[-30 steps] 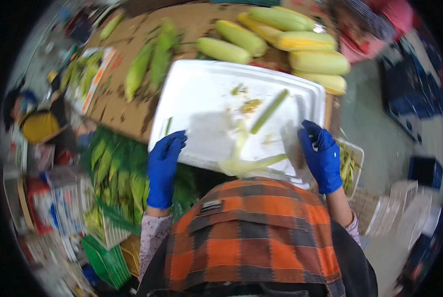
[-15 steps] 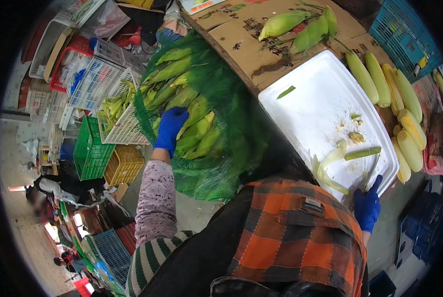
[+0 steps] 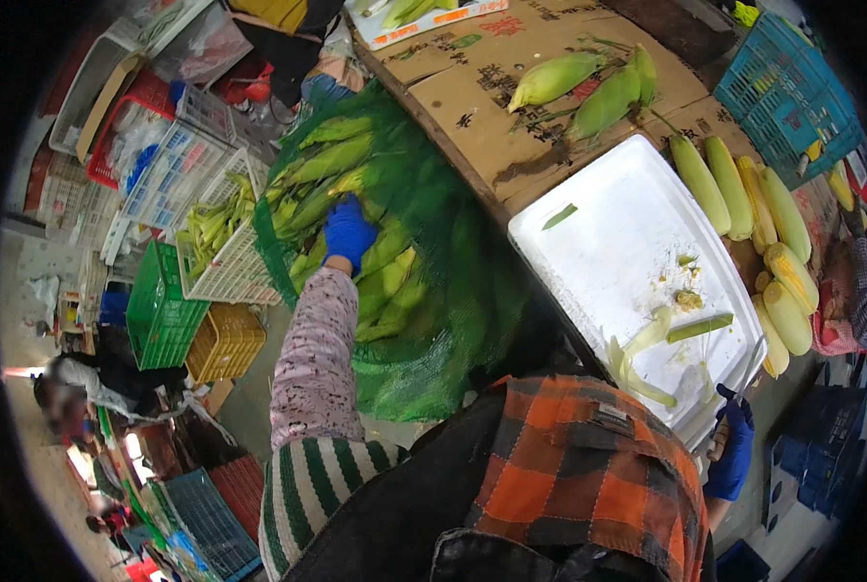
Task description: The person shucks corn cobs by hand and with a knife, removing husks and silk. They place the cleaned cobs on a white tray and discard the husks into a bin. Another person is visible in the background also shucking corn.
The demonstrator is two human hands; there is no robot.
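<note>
My left hand (image 3: pixel 349 233), in a blue glove, reaches over the husked-on ears of corn (image 3: pixel 385 247) in a green mesh bag (image 3: pixel 414 364). It touches the ears near the middle of the pile; its fingertips are hidden among them. My right hand (image 3: pixel 731 451), also gloved in blue, is closed round a knife (image 3: pixel 750 367) beside the near right corner of a white tray (image 3: pixel 589 267). The thin blade points up and away along the tray's edge. Pale husk strips (image 3: pixel 637 373), a cut green stalk piece (image 3: pixel 700 327) and crumbs lie in the tray.
Peeled corn ears (image 3: pixel 787 276) lie right of the tray. Unpeeled ears (image 3: pixel 608 102) rest on the cardboard-covered table (image 3: pixel 472 87). A blue crate (image 3: pixel 792 92) stands at the far right. Left of the bag are a white crate of husks (image 3: pixel 235 257), a green crate (image 3: pixel 162 306) and a yellow crate (image 3: pixel 225 339).
My left hand has moved farther into the corn pile. My right hand has drawn back toward me, off the tray's corner, and the knife blade now shows more clearly.
</note>
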